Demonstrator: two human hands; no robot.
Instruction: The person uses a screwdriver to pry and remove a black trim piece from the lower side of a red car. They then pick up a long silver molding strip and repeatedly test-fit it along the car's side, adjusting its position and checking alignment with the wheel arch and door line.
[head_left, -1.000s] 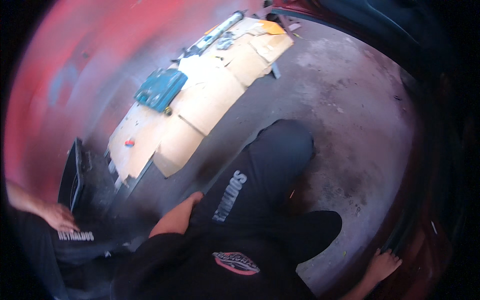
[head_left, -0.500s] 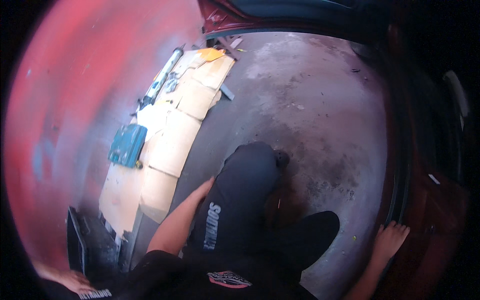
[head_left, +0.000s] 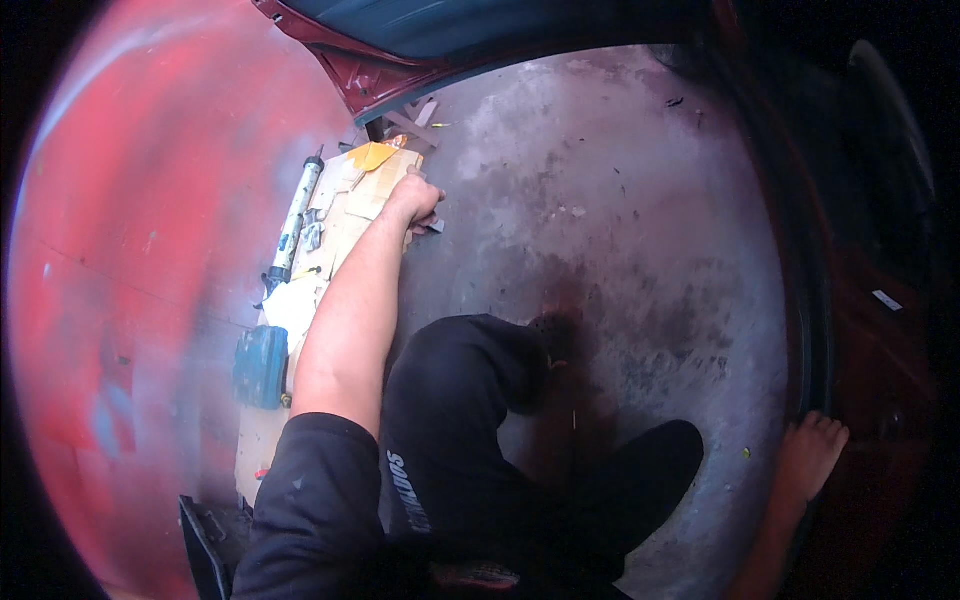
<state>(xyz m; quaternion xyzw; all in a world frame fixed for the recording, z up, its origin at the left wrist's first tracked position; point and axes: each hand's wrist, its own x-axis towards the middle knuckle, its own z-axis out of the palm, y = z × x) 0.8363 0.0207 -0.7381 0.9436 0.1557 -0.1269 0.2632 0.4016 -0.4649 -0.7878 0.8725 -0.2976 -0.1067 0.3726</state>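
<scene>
My left arm stretches forward, and my left hand [head_left: 414, 198] is over the far right edge of a cardboard sheet [head_left: 368, 202]. Its fingers are curled; whatever may be inside them is hidden. My right hand [head_left: 816, 445] rests at the lower right on the dark edge strip of a vehicle's door opening [head_left: 812, 350], fingers laid over it and apart. On the cardboard are a long caulking gun [head_left: 298, 215], a blue-green case [head_left: 260, 367] and an orange-yellow piece [head_left: 372, 156]. My forearm covers part of the cardboard.
A dark red vehicle panel [head_left: 345, 60] hangs across the top. A scuffed red surface [head_left: 150, 250] fills the left. My bent legs [head_left: 440, 380] are over the stained grey floor [head_left: 640, 220]. A black angular part [head_left: 203, 545] stands at the lower left.
My left hand has gone from beside my knee forward to the cardboard's far edge. My right hand stays on the edge strip. The view has shifted, and another hand at lower left has nearly left it.
</scene>
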